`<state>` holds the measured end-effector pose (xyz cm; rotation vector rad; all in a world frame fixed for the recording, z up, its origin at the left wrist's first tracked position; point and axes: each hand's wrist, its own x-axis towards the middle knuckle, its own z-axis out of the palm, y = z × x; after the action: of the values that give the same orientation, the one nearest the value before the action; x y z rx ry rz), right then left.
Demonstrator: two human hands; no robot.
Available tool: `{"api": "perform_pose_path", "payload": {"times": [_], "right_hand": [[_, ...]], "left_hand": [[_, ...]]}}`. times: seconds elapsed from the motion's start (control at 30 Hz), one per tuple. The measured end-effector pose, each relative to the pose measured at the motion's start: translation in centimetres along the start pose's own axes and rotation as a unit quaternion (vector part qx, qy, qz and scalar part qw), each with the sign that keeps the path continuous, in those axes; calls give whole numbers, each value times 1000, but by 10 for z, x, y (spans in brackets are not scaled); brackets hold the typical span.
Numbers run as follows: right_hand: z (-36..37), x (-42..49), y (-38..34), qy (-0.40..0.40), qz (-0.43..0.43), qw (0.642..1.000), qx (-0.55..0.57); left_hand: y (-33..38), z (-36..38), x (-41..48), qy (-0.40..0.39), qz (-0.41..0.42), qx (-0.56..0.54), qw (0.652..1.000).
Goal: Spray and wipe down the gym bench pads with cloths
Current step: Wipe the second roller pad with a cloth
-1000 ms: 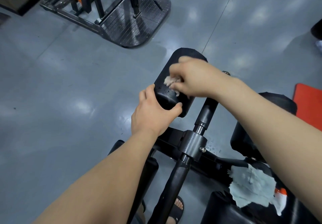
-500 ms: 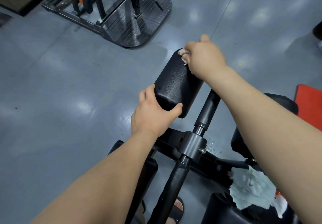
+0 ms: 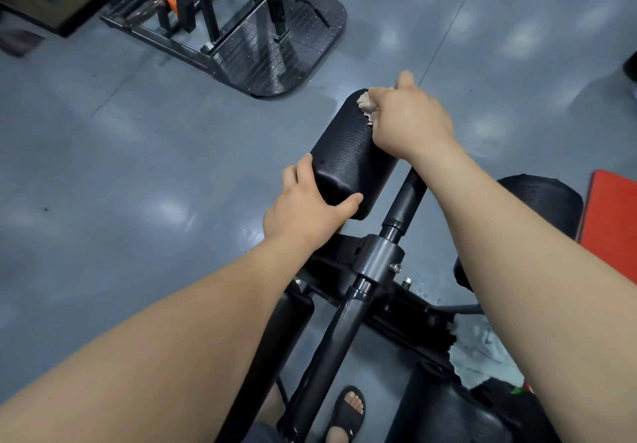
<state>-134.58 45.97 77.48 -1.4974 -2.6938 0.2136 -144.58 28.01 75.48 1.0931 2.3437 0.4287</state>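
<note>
A black roller pad sits on the bench's black post, its surface wet. My left hand grips the pad's near end. My right hand is closed on a crumpled pale cloth and presses it on the pad's far right end. A second, light green cloth lies on the bench frame at the lower right, partly hidden by my right forearm. Another black roller pad shows to the right behind that arm.
A black machine with a ribbed footplate and orange bar stands on the grey floor at the upper left. A red mat lies at the right edge. My sandalled foot stands below the bench frame. A black seat pad is bottom right.
My right hand with the cloth has slid from the middle of the pad to its far end and stayed there. My left hand has kept its grip on the near end.
</note>
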Motion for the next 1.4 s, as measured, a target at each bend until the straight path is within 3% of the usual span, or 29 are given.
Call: {"api": "perform_pose_path", "payload": {"times": [0.2,0.37,0.47,0.7,0.93,1.13,1.3,1.4], "right_hand": [[-4,-1,-1,-3,17,1000,13],[-4,0,-1,-6,13,1000,18],[-4,-1,-1,-10,-3,1000,19],[0,-24,-10,-23,-153,987,46],[3,-34,-15,-45,-328,942,59],[-6,-2,-2,-21,-223,974,42],[1,-27,-17,-49,-314,945,75],[-3,-29,-17,-69,-324,940,80]], "left_hand": [[-8,-1,-7,-3,7,54,999],[-7,4,-1,-19,-55,-55,997],[-8,5,4,-21,-82,-52,995],[-7,8,4,22,-58,-37,997],[-6,8,3,28,-53,-29,998],[-7,8,3,28,-53,-38,997],[-5,6,2,20,-58,-35,997],[-5,6,1,15,-60,-37,997]]}}
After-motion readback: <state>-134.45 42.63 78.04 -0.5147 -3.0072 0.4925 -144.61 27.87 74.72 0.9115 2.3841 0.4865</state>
